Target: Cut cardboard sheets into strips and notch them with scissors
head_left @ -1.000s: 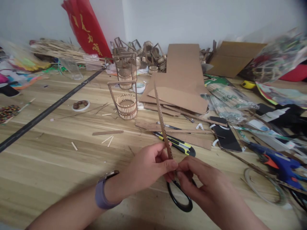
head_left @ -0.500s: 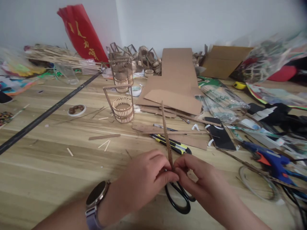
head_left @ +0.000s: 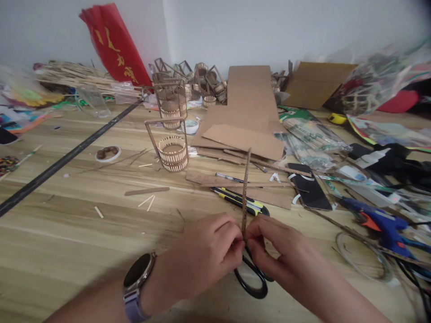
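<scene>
My left hand (head_left: 208,252) and right hand (head_left: 281,251) are both pinching the near end of the cardboard strip (head_left: 245,193), neither clearly nearer; its long axis is running toward the far side, scissors (head_left: 257,294) are lying below; far left, a slatted basket (head_left: 173,156) is standing, a white dish (head_left: 116,155) is holding brown balls (head_left: 107,152)

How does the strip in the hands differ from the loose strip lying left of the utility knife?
The held strip points upward from the left hand and right hand; the loose strip lies flat on the table. The held strip shows a ridged edge; the loose strip shows a plainer face. Both are narrow and brown.
</scene>
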{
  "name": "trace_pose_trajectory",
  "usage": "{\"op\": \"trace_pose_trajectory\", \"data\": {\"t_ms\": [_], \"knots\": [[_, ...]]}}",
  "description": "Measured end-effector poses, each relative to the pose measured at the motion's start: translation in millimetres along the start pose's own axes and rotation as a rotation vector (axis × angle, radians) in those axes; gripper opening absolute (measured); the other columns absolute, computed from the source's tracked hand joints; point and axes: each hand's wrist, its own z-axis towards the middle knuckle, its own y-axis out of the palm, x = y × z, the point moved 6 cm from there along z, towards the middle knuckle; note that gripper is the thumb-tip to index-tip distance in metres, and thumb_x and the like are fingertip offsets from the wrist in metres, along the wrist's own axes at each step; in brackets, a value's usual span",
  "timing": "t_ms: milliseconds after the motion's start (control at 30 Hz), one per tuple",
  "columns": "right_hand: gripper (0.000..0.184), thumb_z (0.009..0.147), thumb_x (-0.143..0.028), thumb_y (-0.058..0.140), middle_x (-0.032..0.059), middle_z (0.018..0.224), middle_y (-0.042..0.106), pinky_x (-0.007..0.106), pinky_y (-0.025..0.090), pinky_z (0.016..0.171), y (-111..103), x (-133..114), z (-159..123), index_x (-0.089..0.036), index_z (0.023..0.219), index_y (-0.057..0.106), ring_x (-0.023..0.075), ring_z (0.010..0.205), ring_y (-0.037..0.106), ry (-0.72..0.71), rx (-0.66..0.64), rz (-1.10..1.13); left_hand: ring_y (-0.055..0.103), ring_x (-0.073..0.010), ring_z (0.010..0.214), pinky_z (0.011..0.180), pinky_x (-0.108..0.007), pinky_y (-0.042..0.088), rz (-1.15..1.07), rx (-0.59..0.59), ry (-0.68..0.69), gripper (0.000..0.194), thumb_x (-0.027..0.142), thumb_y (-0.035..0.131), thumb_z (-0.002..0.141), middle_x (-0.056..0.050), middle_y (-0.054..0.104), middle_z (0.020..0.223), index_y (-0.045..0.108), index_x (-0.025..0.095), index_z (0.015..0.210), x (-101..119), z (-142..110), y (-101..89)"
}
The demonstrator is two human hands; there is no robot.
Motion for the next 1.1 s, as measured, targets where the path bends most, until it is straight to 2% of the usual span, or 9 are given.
{"op": "trace_pose_trajectory", "data": {"t_ms": [100, 200, 300, 367, 500, 833, 1100], "knots": [[0.020, 0.088, -0.007, 0.049, -0.0023, 0.070, 0.062, 0.020, 0.049, 0.055, -4.7, -1.8, -0.9, -0.024, 0.077, 0.053, 0.0112, 0.061, 0.060, -0.056, 0.045, 0.027, 0.064, -0.0177, 0.081, 0.073, -0.027, 0.050, -0.061, 0.070, 0.024, 0.015, 0.013, 0.053, 0.095, -0.005, 0.067, 0.086, 0.064, 0.014, 0.086, -0.1, 0.2, -4.6], [0.012, 0.091, -0.012, 0.058, 0.0006, 0.083, 0.067, 0.021, 0.055, 0.064, -8.6, -5.0, -3.3, -0.024, 0.090, 0.058, 0.0129, 0.074, 0.067, -0.154, 0.123, 0.035, 0.063, -0.0143, 0.082, 0.074, -0.023, 0.049, -0.194, 0.139, -0.029, 0.012, 0.013, 0.055, 0.096, -0.002, 0.066, 0.087, 0.062, 0.016, 0.087, -4.1, 0.0, -10.2], [0.014, 0.090, -0.013, 0.064, 0.0021, 0.093, 0.068, 0.022, 0.057, 0.073, -10.8, -7.5, -5.9, -0.025, 0.095, 0.060, 0.0135, 0.085, 0.070, -0.208, 0.196, -0.018, 0.063, -0.0122, 0.086, 0.077, -0.020, 0.048, -0.280, 0.153, -0.057, 0.011, 0.013, 0.056, 0.097, 0.000, 0.066, 0.090, 0.062, 0.017, 0.090, -5.1, -0.5, -12.5], [0.015, 0.090, -0.011, 0.062, 0.0024, 0.094, 0.068, 0.022, 0.058, 0.075, -12.2, -9.1, -6.8, -0.025, 0.095, 0.060, 0.0136, 0.086, 0.070, -0.216, 0.241, -0.051, 0.063, -0.0122, 0.089, 0.080, -0.021, 0.048, -0.301, 0.148, -0.048, 0.010, 0.013, 0.056, 0.098, -0.001, 0.066, 0.093, 0.062, 0.017, 0.091, -4.0, -0.6, -13.0], [0.017, 0.087, -0.009, 0.060, 0.0019, 0.088, 0.068, 0.023, 0.058, 0.070, -13.6, -14.9, -6.8, -0.025, 0.090, 0.059, 0.0143, 0.080, 0.070, -0.242, 0.293, -0.085, 0.062, -0.0129, 0.090, 0.081, -0.022, 0.049, -0.291, 0.139, -0.032, 0.010, 0.012, 0.056, 0.097, -0.002, 0.066, 0.094, 0.062, 0.017, 0.091, -2.8, -0.6, -12.1], [0.018, 0.085, -0.007, 0.051, 0.0000, 0.083, 0.063, 0.020, 0.054, 0.067, -12.1, -16.2, -5.4, -0.024, 0.081, 0.053, 0.0116, 0.077, 0.065, -0.197, 0.239, -0.049, 0.064, -0.0151, 0.092, 0.084, -0.024, 0.052, -0.223, 0.128, 0.043, 0.011, 0.010, 0.054, 0.094, -0.005, 0.068, 0.096, 0.061, 0.017, 0.090, 1.7, -0.4, -8.3], [0.020, 0.084, -0.007, 0.049, -0.0010, 0.078, 0.064, 0.019, 0.049, 0.057, -16.6, -8.6, -1.1, -0.025, 0.077, 0.050, 0.0123, 0.071, 0.063, -0.108, 0.142, 0.162, 0.063, -0.0127, 0.087, 0.081, -0.021, 0.051, -0.358, 0.124, 0.047, 0.012, 0.008, 0.057, 0.088, -0.002, 0.067, 0.093, 0.057, 0.019, 0.085, 0.1, 2.6, -13.7]]}}
